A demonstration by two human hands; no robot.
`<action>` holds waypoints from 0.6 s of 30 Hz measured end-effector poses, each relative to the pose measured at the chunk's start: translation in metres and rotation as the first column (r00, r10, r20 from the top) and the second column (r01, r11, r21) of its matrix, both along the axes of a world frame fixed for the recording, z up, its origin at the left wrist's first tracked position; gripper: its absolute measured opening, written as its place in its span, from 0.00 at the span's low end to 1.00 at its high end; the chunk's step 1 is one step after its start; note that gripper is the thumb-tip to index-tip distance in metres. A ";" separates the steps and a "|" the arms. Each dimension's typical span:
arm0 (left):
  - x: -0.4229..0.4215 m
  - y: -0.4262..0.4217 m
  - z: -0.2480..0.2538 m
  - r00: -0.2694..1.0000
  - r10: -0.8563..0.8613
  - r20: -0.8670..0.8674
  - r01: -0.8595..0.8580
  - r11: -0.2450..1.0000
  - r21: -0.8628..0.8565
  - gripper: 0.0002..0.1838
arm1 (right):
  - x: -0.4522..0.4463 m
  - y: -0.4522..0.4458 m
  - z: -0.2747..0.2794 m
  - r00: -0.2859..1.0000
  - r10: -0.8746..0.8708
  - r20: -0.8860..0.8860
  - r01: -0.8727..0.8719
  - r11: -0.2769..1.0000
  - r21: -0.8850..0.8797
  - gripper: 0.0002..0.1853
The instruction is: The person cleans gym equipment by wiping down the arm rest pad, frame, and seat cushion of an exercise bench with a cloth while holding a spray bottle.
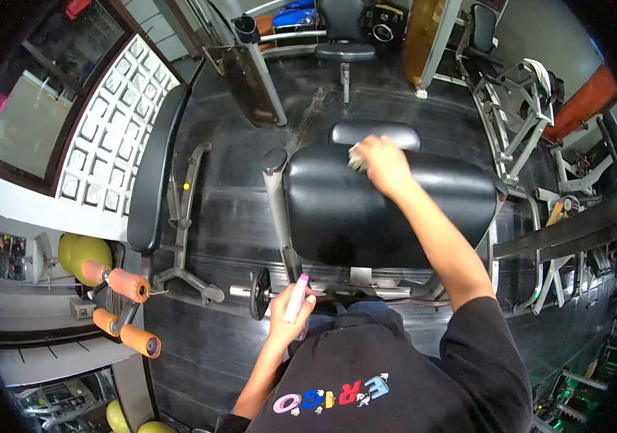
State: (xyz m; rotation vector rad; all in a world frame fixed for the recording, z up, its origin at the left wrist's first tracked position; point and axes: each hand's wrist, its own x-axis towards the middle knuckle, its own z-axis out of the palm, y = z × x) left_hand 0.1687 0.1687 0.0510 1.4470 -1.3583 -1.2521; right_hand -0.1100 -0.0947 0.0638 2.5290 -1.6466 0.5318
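My right hand [383, 164] is closed around a crumpled pale cloth [357, 159], at the far left part of a black padded bench [373, 216]. The cloth touches the glossy pad near its far edge. Low at the left of the bench, my left hand [290, 319] grips a small pale bottle with a pink top [296, 298], held upright and tilted slightly. Beyond the big pad lies a smaller black pad [375, 135].
A grey metal post [277, 202] rises at the bench's left, near a black weight plate [260, 293]. Further left stand a long black bench [160, 169] and orange foam rollers [139, 340]. Gym machines [514, 108] line the right side; a black seat [345, 52] stands beyond.
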 end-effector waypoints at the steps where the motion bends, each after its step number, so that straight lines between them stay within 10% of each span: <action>1: -0.001 0.000 0.000 1.000 0.013 -0.024 -0.013 1.000 0.014 0.06 | 0.005 0.017 0.006 0.995 0.095 0.015 -0.095 0.995 -0.017 0.17; 5: -0.004 -0.006 0.001 1.000 0.011 -0.029 -0.011 1.000 -0.022 0.07 | -0.026 0.061 0.025 0.952 0.249 0.179 -0.263 0.963 0.059 0.20; 10: -0.013 -0.012 -0.001 0.998 0.012 -0.058 -0.011 1.000 0.008 0.06 | -0.030 0.073 -0.007 0.976 -0.033 0.217 0.077 0.977 -0.199 0.20; 14: -0.023 -0.018 0.001 0.997 -0.068 -0.030 0.067 0.997 -0.028 0.07 | -0.032 0.094 -0.013 0.965 0.247 0.087 -0.232 0.960 -0.157 0.17; 18: -0.029 -0.017 0.000 0.995 -0.055 -0.088 0.053 0.998 -0.024 0.07 | -0.074 0.072 0.008 0.931 -0.244 0.271 0.300 0.934 -0.192 0.15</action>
